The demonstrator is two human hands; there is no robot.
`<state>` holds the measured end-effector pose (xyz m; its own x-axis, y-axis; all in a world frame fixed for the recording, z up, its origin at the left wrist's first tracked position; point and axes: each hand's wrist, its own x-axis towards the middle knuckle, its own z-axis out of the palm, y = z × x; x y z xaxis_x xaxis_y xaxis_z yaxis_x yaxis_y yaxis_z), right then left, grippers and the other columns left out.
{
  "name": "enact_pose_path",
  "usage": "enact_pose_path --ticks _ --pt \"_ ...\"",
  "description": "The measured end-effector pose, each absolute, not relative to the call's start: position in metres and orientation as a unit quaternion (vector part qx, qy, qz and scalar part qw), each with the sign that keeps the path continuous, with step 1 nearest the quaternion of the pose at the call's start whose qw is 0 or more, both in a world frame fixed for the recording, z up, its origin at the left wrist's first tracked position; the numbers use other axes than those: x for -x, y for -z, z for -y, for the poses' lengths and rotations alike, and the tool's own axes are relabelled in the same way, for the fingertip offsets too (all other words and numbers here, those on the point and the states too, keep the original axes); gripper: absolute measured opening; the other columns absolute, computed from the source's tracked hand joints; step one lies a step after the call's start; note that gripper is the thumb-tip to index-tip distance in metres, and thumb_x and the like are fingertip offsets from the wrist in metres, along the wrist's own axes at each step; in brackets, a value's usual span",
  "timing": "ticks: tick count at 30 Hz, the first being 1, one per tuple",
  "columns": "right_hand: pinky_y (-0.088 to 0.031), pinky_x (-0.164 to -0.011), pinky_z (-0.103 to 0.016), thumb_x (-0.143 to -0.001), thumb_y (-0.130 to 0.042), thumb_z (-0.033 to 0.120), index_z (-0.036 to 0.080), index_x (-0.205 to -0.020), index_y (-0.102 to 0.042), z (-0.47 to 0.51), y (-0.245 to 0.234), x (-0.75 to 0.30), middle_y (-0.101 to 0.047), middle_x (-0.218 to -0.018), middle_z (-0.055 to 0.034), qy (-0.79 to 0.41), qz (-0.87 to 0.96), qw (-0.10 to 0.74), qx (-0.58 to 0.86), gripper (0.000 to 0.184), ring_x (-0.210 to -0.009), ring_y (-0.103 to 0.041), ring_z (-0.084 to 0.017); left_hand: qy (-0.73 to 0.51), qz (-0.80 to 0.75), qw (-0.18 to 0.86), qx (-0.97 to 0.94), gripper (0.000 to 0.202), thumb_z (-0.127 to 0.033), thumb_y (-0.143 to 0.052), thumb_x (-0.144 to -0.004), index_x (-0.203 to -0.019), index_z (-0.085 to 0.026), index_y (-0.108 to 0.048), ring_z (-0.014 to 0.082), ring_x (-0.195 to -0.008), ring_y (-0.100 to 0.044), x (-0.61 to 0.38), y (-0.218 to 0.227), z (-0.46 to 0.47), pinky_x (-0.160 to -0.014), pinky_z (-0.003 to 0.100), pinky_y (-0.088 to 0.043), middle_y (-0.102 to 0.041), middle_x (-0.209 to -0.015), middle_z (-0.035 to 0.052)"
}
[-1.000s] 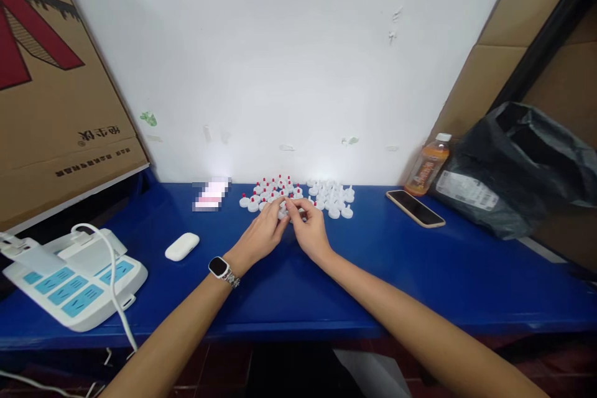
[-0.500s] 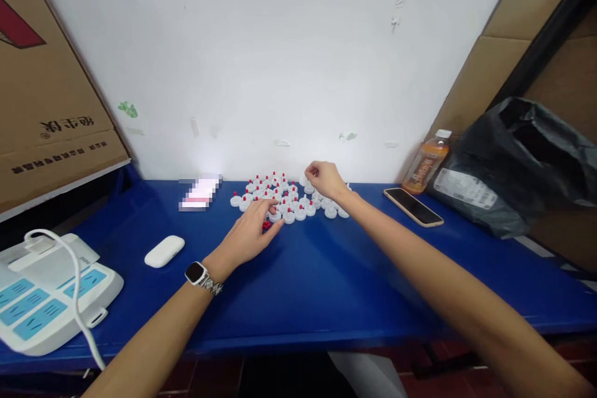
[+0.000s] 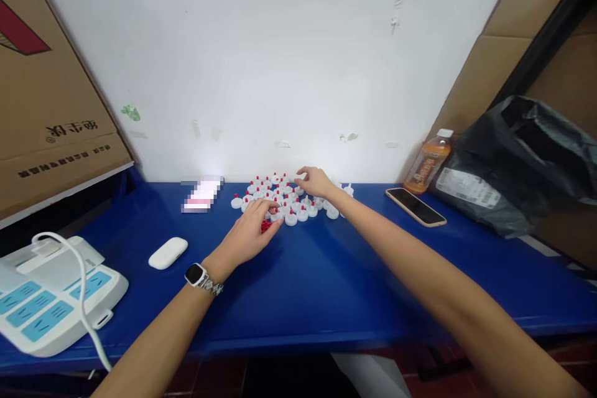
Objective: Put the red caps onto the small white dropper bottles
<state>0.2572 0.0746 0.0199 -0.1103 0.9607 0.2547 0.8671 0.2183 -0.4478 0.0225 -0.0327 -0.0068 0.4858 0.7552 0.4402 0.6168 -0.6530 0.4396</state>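
Note:
White plastic nozzle caps (image 3: pixel 290 219) stand in a cluster on the blue table (image 3: pixel 326 286), many with small red tips. My left hand (image 3: pixel 254 228) rests at the front left of the cluster. Its fingers reach over some caps, and the thumb lies apart from them. Beneath that hand, between thumb and fingers, is a small pile of red tips (image 3: pixel 265 225). My right hand (image 3: pixel 318 183) hovers at the back of the cluster, thumb and forefinger parted, with nothing visibly held. Caps without red tips (image 3: pixel 332 212) lie below and beside its wrist. A watch (image 3: pixel 196 274) is on my left wrist.
At left are a power strip (image 3: pixel 60 311) with a white cable, a white oval case (image 3: pixel 168 253) and a blurred bright item (image 3: pixel 203 194). On the right lie a phone (image 3: pixel 416 206), an orange drink bottle (image 3: pixel 426 165) and a black plastic bag (image 3: pixel 508 161). Cardboard (image 3: pixel 56 93) stands at left.
My right hand has moved slightly left and its pinched fingers have parted; a white cap by its fingertips is no longer held. My left hand has barely moved.

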Motion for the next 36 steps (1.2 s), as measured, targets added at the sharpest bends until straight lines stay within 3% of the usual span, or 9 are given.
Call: enact_pose_path --ticks 4,8,13,18,20,23,27,31,36 --pt "-0.046 -0.066 -0.023 -0.084 -0.068 0.029 0.015 -0.096 -0.075 -0.051 -0.021 -0.269 -0.076 -0.081 -0.0059 -0.100 0.756 0.240 0.601 0.019 -0.071 -0.067 -0.016 -0.317 -0.404 0.115 -0.850 0.033 -0.047 -0.047 -0.099 -0.120 -0.022 -0.055 0.0247 -0.113 -0.057 -0.022 0.006 0.032 -0.100 0.044 -0.048 -0.061 -0.117 0.0080" --pt "-0.045 -0.063 -0.022 -0.079 -0.069 0.015 0.014 -0.078 -0.074 -0.037 -0.021 -0.274 -0.074 -0.074 -0.0045 -0.141 0.770 0.226 0.580 0.005 -0.066 -0.065 -0.014 -0.322 -0.402 0.115 -0.850 0.031 -0.046 -0.048 -0.099 -0.117 -0.022 -0.057 0.0240 -0.111 -0.057 -0.021 0.008 0.030 -0.099 0.043 -0.048 -0.061 -0.116 0.0074" --pt "-0.046 -0.062 -0.024 -0.082 -0.066 0.018 0.014 -0.080 -0.073 -0.021 -0.027 -0.262 -0.074 -0.074 -0.0047 -0.170 0.737 0.366 0.542 0.008 -0.066 -0.065 -0.014 -0.337 -0.407 0.109 -0.842 0.032 -0.045 -0.047 -0.099 -0.120 -0.023 -0.057 0.0249 -0.114 -0.057 -0.019 0.007 0.030 -0.098 0.044 -0.050 -0.059 -0.122 0.0095" --pt "-0.049 -0.064 -0.026 -0.084 -0.068 0.034 0.017 -0.082 -0.071 0.009 -0.023 -0.225 -0.074 -0.076 -0.0032 -0.315 0.719 0.476 0.396 0.017 -0.068 -0.066 -0.016 -0.373 -0.380 0.089 -0.842 0.046 -0.047 -0.054 -0.096 -0.137 -0.026 -0.050 0.0278 -0.134 -0.047 -0.020 0.003 0.031 -0.108 0.046 -0.044 -0.049 -0.144 0.0108" --pt "-0.049 -0.067 -0.027 -0.086 -0.066 0.038 0.018 -0.083 -0.070 0.018 -0.016 -0.210 -0.073 -0.077 -0.0027 -0.342 0.720 0.485 0.359 0.021 -0.070 -0.067 -0.015 -0.355 -0.374 0.107 -0.850 0.042 -0.048 -0.051 -0.098 -0.133 -0.024 -0.053 0.0277 -0.125 -0.054 -0.019 0.003 0.029 -0.105 0.046 -0.045 -0.059 -0.132 0.0110" --pt "-0.048 -0.069 -0.027 -0.093 -0.058 0.038 0.019 -0.097 -0.069 0.027 -0.003 -0.196 -0.072 -0.079 -0.0017 -0.305 0.719 0.499 0.376 0.023 -0.072 -0.065 -0.015 -0.325 -0.394 0.142 -0.848 0.035 -0.047 -0.044 -0.100 -0.115 -0.020 -0.060 0.0241 -0.097 -0.063 -0.011 0.002 0.024 -0.089 0.040 -0.050 -0.067 -0.104 0.0086" --pt "-0.044 -0.083 -0.033 -0.094 -0.058 0.026 0.020 -0.100 -0.069 0.036 0.012 -0.194 -0.069 -0.091 -0.0044 -0.121 0.806 0.401 0.418 0.014 -0.088 -0.061 -0.018 -0.327 -0.440 0.146 -0.823 0.032 -0.047 -0.044 -0.099 -0.099 -0.018 -0.059 0.0190 -0.073 -0.059 0.005 -0.002 0.018 -0.070 0.033 -0.045 -0.065 -0.086 0.0038" --pt "-0.037 -0.092 -0.040 -0.093 -0.064 0.026 0.019 -0.096 -0.070 0.039 0.018 -0.198 -0.067 -0.098 -0.0077 0.002 0.875 0.251 0.414 0.009 -0.103 -0.055 -0.024 -0.321 -0.454 0.149 -0.818 0.030 -0.046 -0.046 -0.098 -0.093 -0.019 -0.057 0.0183 -0.070 -0.058 0.012 -0.004 0.018 -0.066 0.031 -0.042 -0.064 -0.082 0.0025" --pt "-0.034 -0.090 -0.040 -0.096 -0.061 0.025 0.020 -0.094 -0.069 0.037 0.021 -0.197 -0.067 -0.096 -0.0068 0.026 0.877 0.229 0.421 0.009 -0.099 -0.054 -0.023 -0.313 -0.444 0.163 -0.824 0.030 -0.047 -0.046 -0.098 -0.096 -0.020 -0.058 0.0191 -0.074 -0.061 0.011 0.000 0.019 -0.068 0.031 -0.044 -0.068 -0.088 0.0036"
